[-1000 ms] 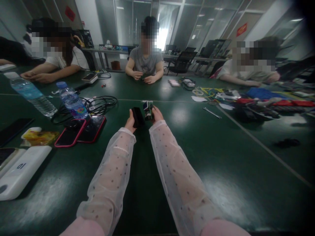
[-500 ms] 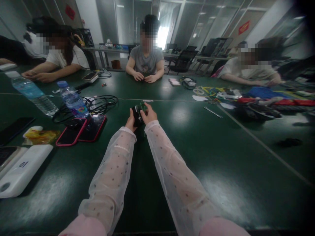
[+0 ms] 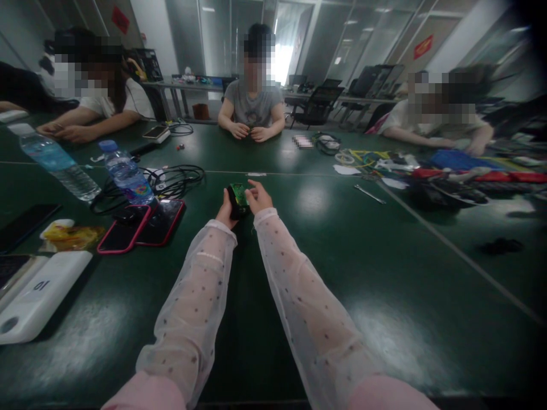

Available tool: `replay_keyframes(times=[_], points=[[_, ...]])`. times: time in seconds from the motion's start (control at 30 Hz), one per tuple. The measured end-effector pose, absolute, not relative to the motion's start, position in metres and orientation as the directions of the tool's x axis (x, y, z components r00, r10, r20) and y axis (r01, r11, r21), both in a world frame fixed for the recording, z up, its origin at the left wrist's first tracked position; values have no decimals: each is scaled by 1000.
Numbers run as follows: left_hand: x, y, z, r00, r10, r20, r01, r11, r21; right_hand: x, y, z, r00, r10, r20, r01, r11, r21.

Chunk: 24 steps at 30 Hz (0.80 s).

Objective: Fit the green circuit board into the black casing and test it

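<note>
Left hand [image 3: 225,209] is curling snugly round a black box-shaped casing [image 3: 233,206], gripping its left side above the glossy dark-green counter [image 3: 410,273]; a green rectangular circuit board [image 3: 240,195] is lying at the casing's upper face. Right hand [image 3: 260,198] is hovering at the board's right edge, fingers loosely parted — whether its thumb is touching, I cannot tell. Pink-rimmed and red-rimmed black phones [image 3: 160,223] are overlapping to the left, while a slim silver metal wrench [image 3: 370,194] is lying off to the right.

Sheer white oversleeves [image 3: 194,313] — dark-dotted, loosely puckered, pink cloth [image 3: 147,393] behind, pale beaded band [image 3: 209,257] under the left one
</note>
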<state>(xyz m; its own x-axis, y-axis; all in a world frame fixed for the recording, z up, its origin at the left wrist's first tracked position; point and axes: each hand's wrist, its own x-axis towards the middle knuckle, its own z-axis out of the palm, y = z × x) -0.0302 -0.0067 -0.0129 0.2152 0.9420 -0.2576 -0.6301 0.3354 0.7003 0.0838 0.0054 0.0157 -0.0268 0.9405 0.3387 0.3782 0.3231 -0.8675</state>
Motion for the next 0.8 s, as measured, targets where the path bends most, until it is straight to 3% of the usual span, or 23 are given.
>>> replay_keyframes(times=[0.1, 0.2, 0.37, 0.53, 0.7, 0.8], points=[[-37, -11, -7, 163, 947, -277, -726, 305, 617, 90, 19, 5, 62, 980, 190, 51, 187, -981], [-42, -20, 12, 222, 943, -248, -759, 327, 563, 94, 26, 1, 68, 995, 72, -196, 84, -977], [-38, -30, 29, 307, 936, -174, -769, 352, 534, 95, 20, 6, 129, 990, -55, -359, -6, -933], [-38, -24, 8, 340, 896, -287, -778, 439, 450, 100, 14, -3, 1, 975, -222, -543, -186, -819], [-40, -13, 3, 256, 898, -356, -682, 429, 592, 112, 10, -16, -137, 925, -355, -741, -333, -582], [-40, -8, 0, 151, 908, -390, -597, 398, 697, 117, 6, -18, -193, 937, -293, -782, -327, -530]])
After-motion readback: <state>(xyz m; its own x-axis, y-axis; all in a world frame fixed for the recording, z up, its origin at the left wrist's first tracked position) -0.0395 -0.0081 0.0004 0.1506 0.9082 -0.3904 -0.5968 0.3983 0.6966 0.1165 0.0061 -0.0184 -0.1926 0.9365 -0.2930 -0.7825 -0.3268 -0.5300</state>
